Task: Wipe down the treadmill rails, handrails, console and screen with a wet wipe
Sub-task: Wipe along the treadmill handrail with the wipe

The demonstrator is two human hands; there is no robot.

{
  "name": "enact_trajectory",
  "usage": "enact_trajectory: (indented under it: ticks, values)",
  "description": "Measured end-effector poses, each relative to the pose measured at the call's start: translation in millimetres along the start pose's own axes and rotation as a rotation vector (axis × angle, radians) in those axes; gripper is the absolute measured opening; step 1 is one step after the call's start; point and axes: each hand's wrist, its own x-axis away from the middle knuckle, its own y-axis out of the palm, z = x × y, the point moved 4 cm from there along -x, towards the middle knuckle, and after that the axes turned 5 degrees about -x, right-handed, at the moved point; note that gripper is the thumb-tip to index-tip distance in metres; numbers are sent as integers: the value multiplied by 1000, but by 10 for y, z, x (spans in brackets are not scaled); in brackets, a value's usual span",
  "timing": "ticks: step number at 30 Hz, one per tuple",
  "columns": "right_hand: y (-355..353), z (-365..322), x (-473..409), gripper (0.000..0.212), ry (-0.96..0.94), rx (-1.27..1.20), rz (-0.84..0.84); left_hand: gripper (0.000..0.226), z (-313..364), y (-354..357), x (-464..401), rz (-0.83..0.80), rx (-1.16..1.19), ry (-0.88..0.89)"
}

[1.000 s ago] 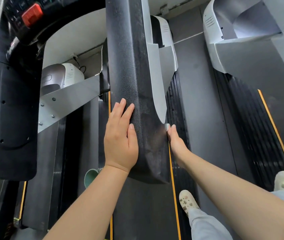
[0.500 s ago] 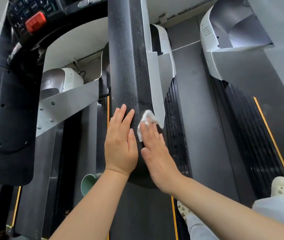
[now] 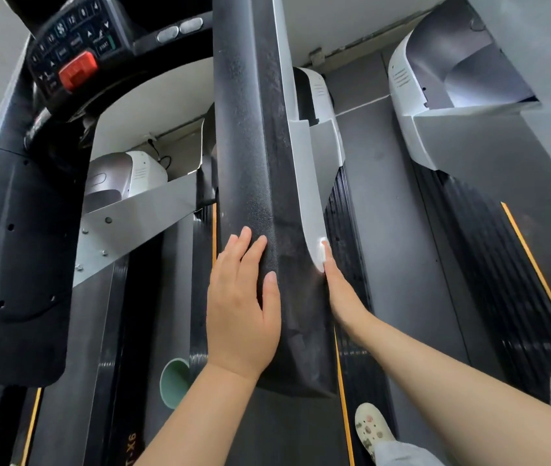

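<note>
Because the black padded handrail (image 3: pixel 260 203) is a large, fixed and apparently stiff part with a grainy surface, it can be judged to take firm pressure, and it is steadied by the left hand (image 3: pixel 242 307), laid flat with fingers spread and nothing grasped. The wet wipe (image 3: pixel 320 253), thin, soft and light, is pressed against the handrail's pale right edge by the extended fingers of the right hand (image 3: pixel 341 290); it is probably best held under flat fingertips so that bunching is avoided.
</note>
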Motion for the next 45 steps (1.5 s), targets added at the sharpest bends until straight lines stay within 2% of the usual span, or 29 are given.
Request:
enact_trajectory:
  ticks: [3,6,8,11,13,15,18,21,23,24,26,28,31,35,39,43,45]
  values:
    - [-106,130,-10,69,208,36,-31,38,-9,-111,-199,16,-38,4]
    - [-147,134,84,69,220,36,-74,36,-68,-134,-553,7,-5,31]
    - [-71,-5,134,64,178,-32,-30,40,-96,-60,-771,-13,-11,14]
    - [70,-269,197,65,6,-29,-1,46,-98,36,-1065,-4,-1,-34]
    - [166,-427,311,53,-158,84,-61,44,-128,94,-1215,17,8,-52]
    - [251,-574,454,46,-375,277,-141,46,-160,144,-1304,52,15,-65]
    - [373,-706,601,54,-754,635,-193,49,-193,200,-1327,140,48,-51]
    - [393,-756,550,49,-832,724,-166,50,-229,214,-1338,154,67,-41]
    - [341,-765,418,48,-790,672,-141,52,-211,189,-1316,166,66,-41]
    - [292,-778,331,47,-694,596,-127,53,-207,184,-1315,165,72,-47]
    - [176,-723,124,45,-346,311,-102,54,-210,192,-1304,151,85,-67]
    - [69,-608,-61,54,-74,67,-31,54,-218,201,-1304,147,93,-67]
    - [-30,-491,-275,60,121,-4,30,53,-220,205,-1316,149,99,-60]
    - [-141,-295,-399,60,216,72,57,51,-223,206,-1312,156,103,-59]
    - [-102,-315,-411,59,246,23,103,50,-228,219,-1307,166,116,-56]
    - [-8,-467,-381,67,125,-4,139,50,-239,221,-1311,177,117,-54]
    - [30,-552,-334,64,50,22,124,50,-242,226,-1309,179,120,-61]
